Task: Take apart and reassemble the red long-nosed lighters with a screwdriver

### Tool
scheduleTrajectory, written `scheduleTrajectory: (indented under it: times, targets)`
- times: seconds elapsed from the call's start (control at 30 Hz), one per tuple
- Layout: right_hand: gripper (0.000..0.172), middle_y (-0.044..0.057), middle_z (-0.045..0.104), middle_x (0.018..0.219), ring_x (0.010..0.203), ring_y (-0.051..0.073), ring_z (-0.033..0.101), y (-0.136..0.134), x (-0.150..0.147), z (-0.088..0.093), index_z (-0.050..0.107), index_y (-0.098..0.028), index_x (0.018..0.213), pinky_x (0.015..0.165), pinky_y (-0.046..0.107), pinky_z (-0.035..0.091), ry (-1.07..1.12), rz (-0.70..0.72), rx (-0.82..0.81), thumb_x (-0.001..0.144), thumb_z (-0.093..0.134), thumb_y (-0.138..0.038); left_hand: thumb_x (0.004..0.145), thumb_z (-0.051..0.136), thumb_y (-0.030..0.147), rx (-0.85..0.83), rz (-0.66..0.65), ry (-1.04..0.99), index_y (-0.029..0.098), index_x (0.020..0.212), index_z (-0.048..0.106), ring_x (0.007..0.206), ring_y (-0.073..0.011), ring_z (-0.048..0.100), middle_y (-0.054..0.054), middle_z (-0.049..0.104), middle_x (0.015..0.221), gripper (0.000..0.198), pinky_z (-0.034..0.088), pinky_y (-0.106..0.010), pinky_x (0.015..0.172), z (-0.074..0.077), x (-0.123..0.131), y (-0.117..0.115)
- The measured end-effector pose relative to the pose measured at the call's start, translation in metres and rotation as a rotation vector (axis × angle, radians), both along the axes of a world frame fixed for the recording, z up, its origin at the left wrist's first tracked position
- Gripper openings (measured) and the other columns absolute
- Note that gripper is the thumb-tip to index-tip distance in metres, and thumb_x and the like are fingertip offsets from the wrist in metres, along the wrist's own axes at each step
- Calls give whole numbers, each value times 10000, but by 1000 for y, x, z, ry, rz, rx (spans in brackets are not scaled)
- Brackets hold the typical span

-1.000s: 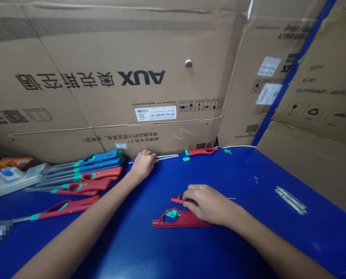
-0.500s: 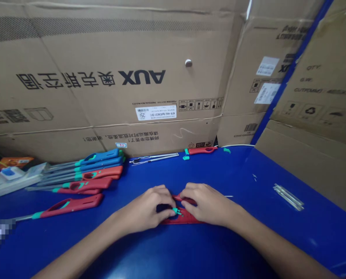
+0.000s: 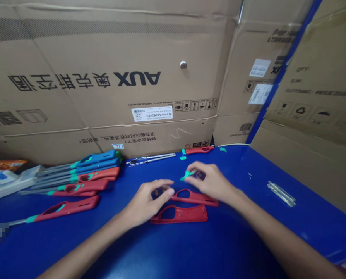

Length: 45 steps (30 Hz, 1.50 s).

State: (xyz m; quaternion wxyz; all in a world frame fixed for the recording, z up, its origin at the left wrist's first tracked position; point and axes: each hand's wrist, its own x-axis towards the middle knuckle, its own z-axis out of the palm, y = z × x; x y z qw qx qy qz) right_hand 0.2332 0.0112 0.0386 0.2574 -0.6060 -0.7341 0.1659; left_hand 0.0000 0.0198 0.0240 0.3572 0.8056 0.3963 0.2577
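My right hand [image 3: 209,181] pinches a small green plastic piece [image 3: 186,176] between thumb and fingers, raised beyond two red lighter handle halves. Its exact shape is partly covered by the fingers. The nearer handle half [image 3: 192,214] lies on the blue table with its hollow inner side up. Behind it rests the other handle half [image 3: 200,198], with an oval opening at its left end. My left hand [image 3: 149,199] hovers at the left ends of both halves, thumb and forefinger apart, and no object shows between them.
Several long lighters with blue and red handles [image 3: 94,164] lie at the left, one red lighter [image 3: 71,207] nearer. Metal rods [image 3: 154,158], a red handle [image 3: 198,150] and green bits line the cardboard wall [image 3: 109,97]. Clear thin tubes [image 3: 281,193] lie right.
The green piece, earlier at my left fingertips, is now in my right hand, which has moved away from me. Both red handle halves now lie uncovered, and my left fingers have spread.
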Motion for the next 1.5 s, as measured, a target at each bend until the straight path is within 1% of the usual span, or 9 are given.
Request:
scheduleTrajectory:
  times: [0.17, 0.27, 0.6, 0.7, 0.8, 0.9, 1.0, 1.27, 1.5]
  targets:
    - [216, 111, 680, 889, 846, 239, 642, 48, 80, 4, 641, -118, 941, 763, 366, 502, -230, -362, -180, 787, 722, -245, 849, 620, 386, 151, -140, 311, 253, 1200, 598, 1163, -258, 544, -78, 619, 1235, 376, 387, -459, 1048, -6, -29, -21]
    - [260, 80, 633, 1103, 947, 201, 629, 69, 114, -2, 607, -151, 1108, 819, 395, 532, -326, -497, -304, 912, 604, -321, 913, 535, 310, 173, -169, 367, 263, 1082, 627, 1087, -222, 571, -51, 637, 1146, 198, 390, -449, 1032, -13, -43, -29]
    - [306, 77, 615, 1148, 965, 196, 626, 93, 139, -10, 585, -169, 1163, 821, 394, 536, -363, -702, -332, 934, 567, -372, 982, 443, 276, 294, -171, 330, 257, 1030, 603, 996, -177, 571, -21, 641, 1045, 168, 386, -406, 973, -30, -58, -32]
    - [288, 90, 655, 1013, 884, 198, 635, 84, 128, -7, 618, -140, 1053, 764, 351, 514, -373, -651, -239, 915, 570, -388, 985, 438, 268, 297, -159, 326, 257, 1017, 599, 982, -173, 569, -13, 637, 1032, 165, 388, -400, 969, -30, -60, -33]
    - [198, 61, 689, 871, 819, 177, 649, 72, 99, -7, 652, -163, 942, 721, 262, 471, -353, -419, -133, 904, 549, -329, 981, 437, 248, 301, -155, 332, 261, 1024, 599, 971, -175, 572, -12, 635, 1031, 168, 392, -408, 968, -28, -60, -34]
    - [190, 8, 701, 799, 727, 139, 650, 67, 63, -11, 675, -200, 998, 677, 219, 459, -331, -169, -86, 893, 557, -306, 973, 438, 221, 327, -168, 321, 261, 1048, 598, 956, -178, 574, -18, 639, 1020, 181, 411, -400, 944, -28, -60, -35]
    - [259, 19, 707, 804, 732, 152, 654, 74, 31, -16, 660, -195, 1118, 685, 239, 467, -345, -64, -44, 898, 557, -285, 969, 436, 199, 335, -162, 310, 257, 1054, 599, 958, -181, 572, -23, 639, 1017, 193, 406, -415, 953, -28, -60, -36]
    - [278, 79, 612, 1170, 986, 198, 623, 115, -9, -28, 592, -172, 1158, 841, 404, 534, -429, -82, -43, 940, 564, -342, 952, 457, 183, 327, -126, 298, 249, 1007, 619, 935, -190, 565, -16, 644, 988, 183, 412, -435, 934, -25, -60, -39]
    - [280, 81, 631, 1120, 973, 201, 625, 118, -21, -20, 593, -163, 1153, 847, 402, 518, -401, -125, -44, 950, 537, -348, 973, 453, 203, 327, -130, 267, 261, 1110, 580, 977, -189, 573, -20, 652, 1034, 195, 405, -424, 948, -28, -66, -37]
